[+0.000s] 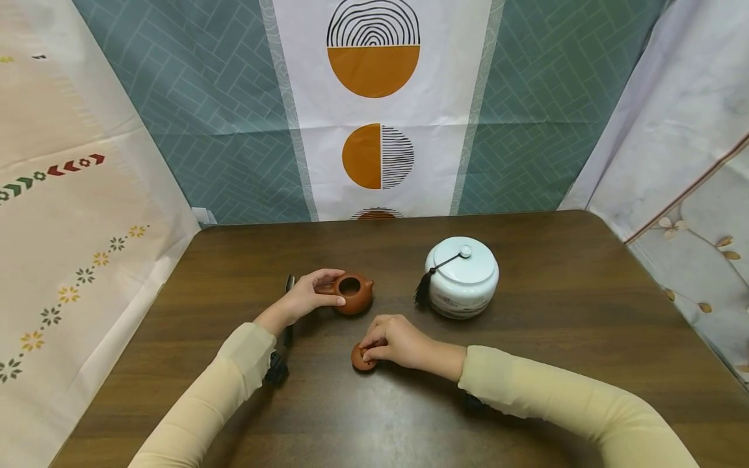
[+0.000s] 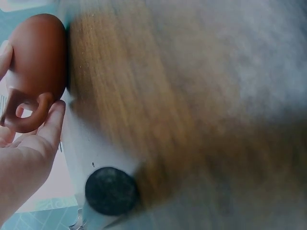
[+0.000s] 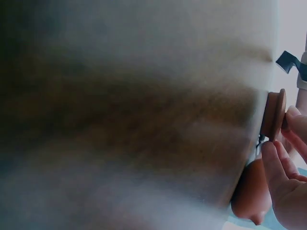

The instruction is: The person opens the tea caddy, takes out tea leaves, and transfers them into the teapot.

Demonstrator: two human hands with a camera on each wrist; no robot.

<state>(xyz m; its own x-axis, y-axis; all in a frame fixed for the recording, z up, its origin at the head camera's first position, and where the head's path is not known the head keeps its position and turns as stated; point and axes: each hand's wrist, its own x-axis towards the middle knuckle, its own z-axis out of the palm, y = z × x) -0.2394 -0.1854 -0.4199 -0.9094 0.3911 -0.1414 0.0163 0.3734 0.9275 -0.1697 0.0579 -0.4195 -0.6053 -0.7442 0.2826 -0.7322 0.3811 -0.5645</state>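
A small reddish-brown clay teapot (image 1: 358, 303) stands uncovered on the table, its opening facing up and its spout to the right. My left hand (image 1: 307, 296) grips it from the handle side, thumb and fingers on opposite sides of the body. In the left wrist view, the looped handle (image 2: 29, 120) lies between thumb and fingers. Nearer to me, my right hand (image 1: 399, 339) pinches the matching clay lid (image 1: 361, 361) by its knob. The lid (image 3: 272, 116) is at the tabletop, apart from the teapot; the right wrist view does not settle whether it touches the wood.
A white lidded porcelain jar (image 1: 462, 279) with a black tassel (image 1: 424, 289) stands right of the teapot. Under my left wrist lies a slim dark object (image 1: 289, 335), partly hidden, with a shiny end. Patterned cloth hangs behind the brown wooden table (image 1: 526, 260).
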